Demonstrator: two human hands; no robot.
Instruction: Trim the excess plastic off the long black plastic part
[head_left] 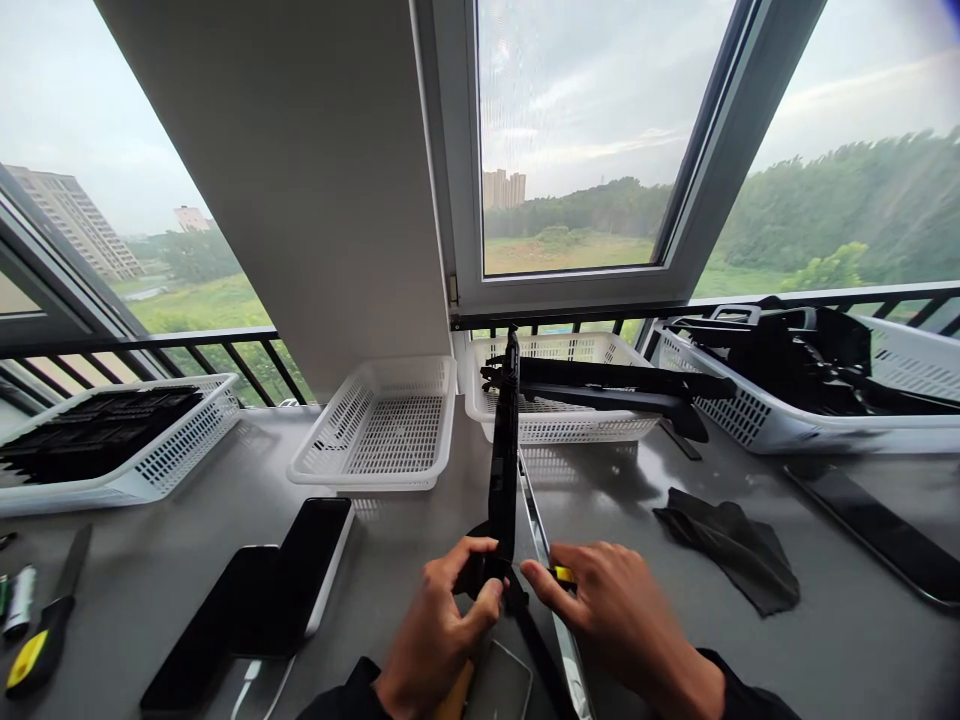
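Observation:
A long black plastic part [504, 460] stands nearly upright in front of me, reaching up past the rim of a white basket. My left hand [457, 620] pinches its lower end between thumb and fingers. Just to the right, my right hand [611, 610] is closed around a tool with a yellow handle [564, 575]; the fingers hide most of it, so I cannot tell its kind. The right thumb points toward the black part. Beside that part runs a long shiny metal-looking strip [534, 510], passing under the right hand. A glass-like flat piece [501, 682] lies below the left hand.
Along the window side stand white baskets: one with black parts [193, 455], a bare one [446, 420], one bearing long black parts [585, 433], and a heaped one [787, 435]. Two phones [322, 540], a yellow-black knife [52, 630], a dark cloth [731, 550] and a black panel [885, 530] lie about.

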